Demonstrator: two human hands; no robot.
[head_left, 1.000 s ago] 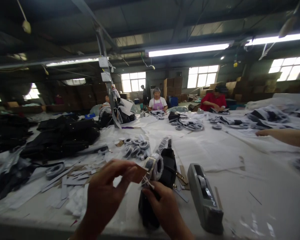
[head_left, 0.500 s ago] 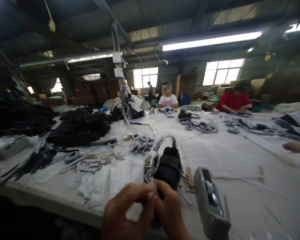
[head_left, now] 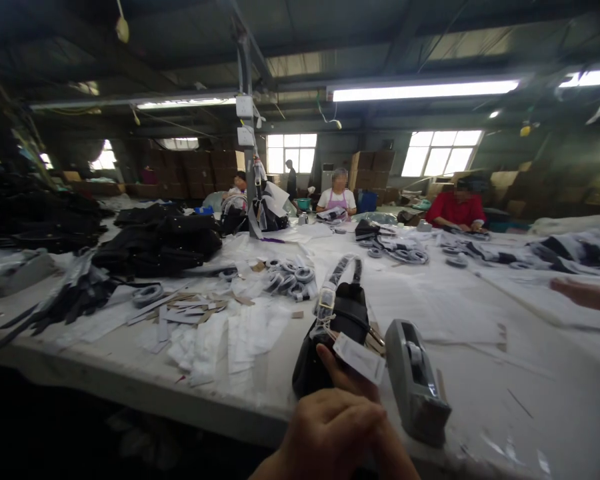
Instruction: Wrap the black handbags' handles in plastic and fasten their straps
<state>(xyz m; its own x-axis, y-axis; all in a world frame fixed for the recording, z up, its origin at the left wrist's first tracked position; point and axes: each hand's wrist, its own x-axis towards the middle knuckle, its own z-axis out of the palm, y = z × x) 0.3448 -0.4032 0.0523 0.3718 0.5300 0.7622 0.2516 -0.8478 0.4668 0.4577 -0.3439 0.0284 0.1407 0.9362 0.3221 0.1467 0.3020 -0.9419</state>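
Observation:
A black handbag stands at the table's front edge, its wrapped strap rising with a gold buckle. A white hang tag dangles from a thin string by the buckle. My right hand lies against the bag below the tag, a finger or thumb across its dark side; its other fingers are hidden. In front of it, my left hand is closed, with curled fingers; anything inside is hidden. A grey tape dispenser sits just right of the bag.
Wrapped rolled straps and cardboard strips lie left of the bag, near white sheets. Black bags are piled further left. A co-worker's hand reaches in at right. People sit across the table by a post.
My hands have moved apart from their joint pinch by the strap; the left has drawn down and right. The white tag now shows, hanging at the bag's front.

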